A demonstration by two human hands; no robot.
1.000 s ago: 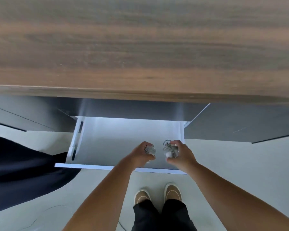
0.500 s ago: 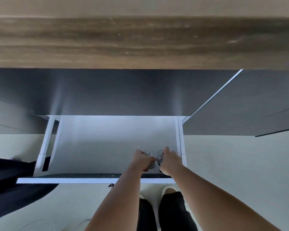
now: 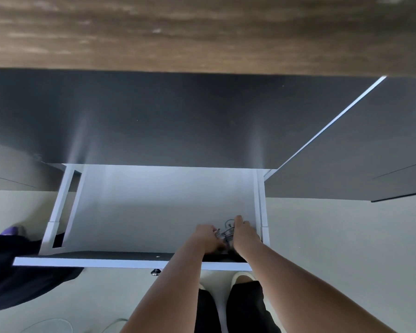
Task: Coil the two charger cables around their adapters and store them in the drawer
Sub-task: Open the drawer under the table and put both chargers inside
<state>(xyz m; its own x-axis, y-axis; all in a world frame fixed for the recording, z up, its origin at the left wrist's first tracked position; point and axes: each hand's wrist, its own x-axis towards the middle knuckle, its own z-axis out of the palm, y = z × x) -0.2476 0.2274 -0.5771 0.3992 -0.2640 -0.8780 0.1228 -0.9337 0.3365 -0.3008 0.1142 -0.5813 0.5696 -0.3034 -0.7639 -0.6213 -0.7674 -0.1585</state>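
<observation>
My left hand (image 3: 208,239) and right hand (image 3: 244,234) are both down inside the open drawer (image 3: 139,212), at its front right corner, side by side with a narrow gap between them. Left fingers curl around one coiled charger; that bundle is mostly hidden under the hand, so only its edge shows. Right hand is wrapped on the other one, thumb up along its far side. Between the two hands the grey cable loops (image 3: 226,230) stick out, a couple of loose turns visible above the knuckles. Can't tell whether the bundles are touching the drawer floor or held just off it. Both sit close to the drawer's right wall and just behind the front panel (image 3: 82,261). Drawer interior is white, pulled out from a dark cabinet face (image 3: 178,116) under a wood-grain top (image 3: 202,32). My shoes (image 3: 240,277) and dark trousers show below the drawer front, on a pale floor (image 3: 334,236). Dark fabric (image 3: 15,280) lies at the left edge.
</observation>
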